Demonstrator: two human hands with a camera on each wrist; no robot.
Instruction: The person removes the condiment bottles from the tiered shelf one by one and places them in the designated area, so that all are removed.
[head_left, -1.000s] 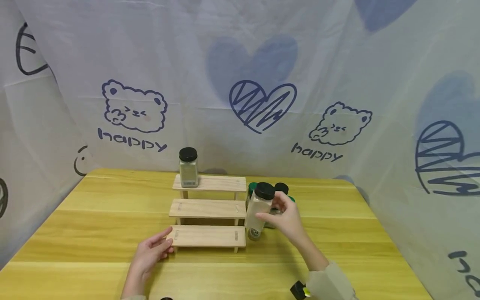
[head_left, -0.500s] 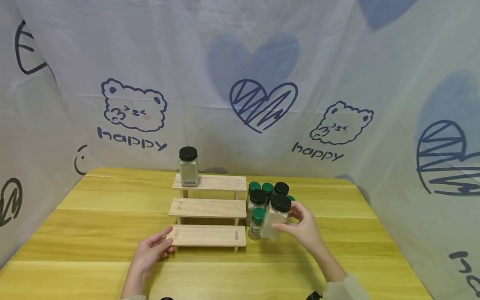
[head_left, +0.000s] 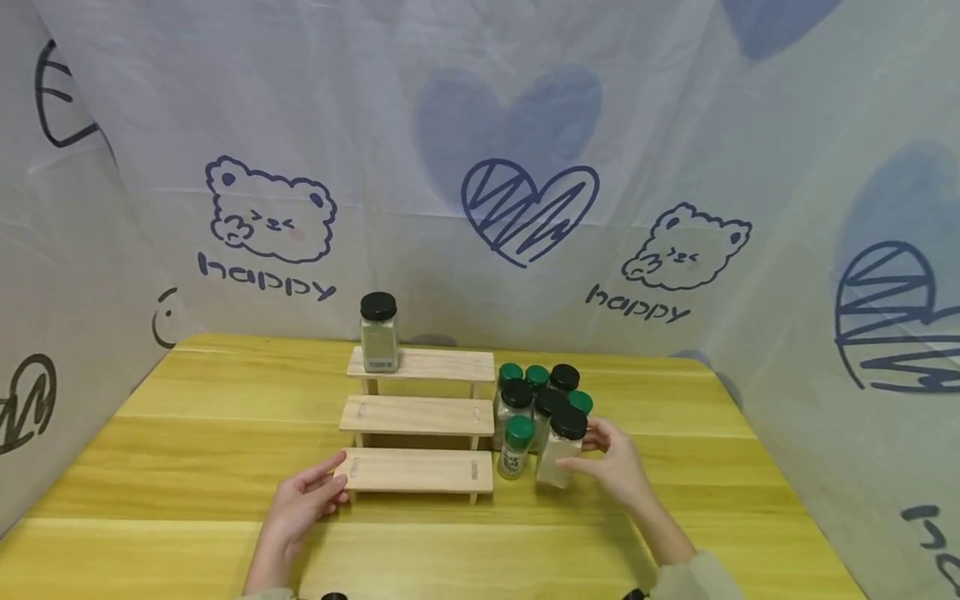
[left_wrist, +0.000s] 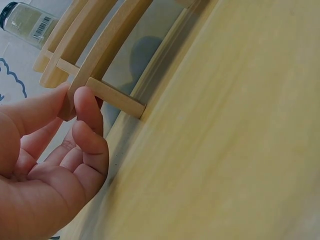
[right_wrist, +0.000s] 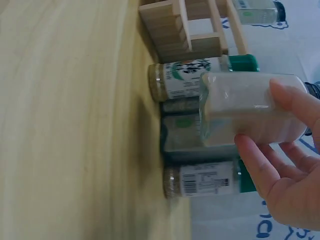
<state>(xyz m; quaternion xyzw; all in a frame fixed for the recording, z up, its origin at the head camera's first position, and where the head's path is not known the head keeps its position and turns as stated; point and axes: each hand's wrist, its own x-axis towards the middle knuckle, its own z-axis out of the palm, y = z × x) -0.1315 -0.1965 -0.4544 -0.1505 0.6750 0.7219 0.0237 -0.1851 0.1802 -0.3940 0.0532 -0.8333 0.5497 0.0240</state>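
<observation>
My right hand (head_left: pixel 617 467) grips a square spice jar (head_left: pixel 557 457) with a black lid and pale contents. In the right wrist view the jar (right_wrist: pixel 250 107) hangs off the table, thumb on one side and fingers on the other. Behind it stands a cluster of jars; a small green-capped jar (head_left: pixel 514 450) is just left of it. With thumb and fingers, my left hand (head_left: pixel 303 500) pinches the left end of the lowest step (head_left: pixel 416 472) of a three-step wooden rack. In the left wrist view the thumb lies over the board's end (left_wrist: pixel 70 107).
A black-lidded jar (head_left: pixel 379 335) stands at the left end of the rack's top step (head_left: pixel 446 364). Several green- and black-lidded jars, among them a green-capped one (head_left: pixel 580 403), crowd the table right of the rack. A printed cloth (head_left: pixel 525 100) hangs behind the table.
The right hand has carried the jar rightward and down, from beside the rack's middle step to the front right of the jar cluster. The left hand keeps its place on the rack.
</observation>
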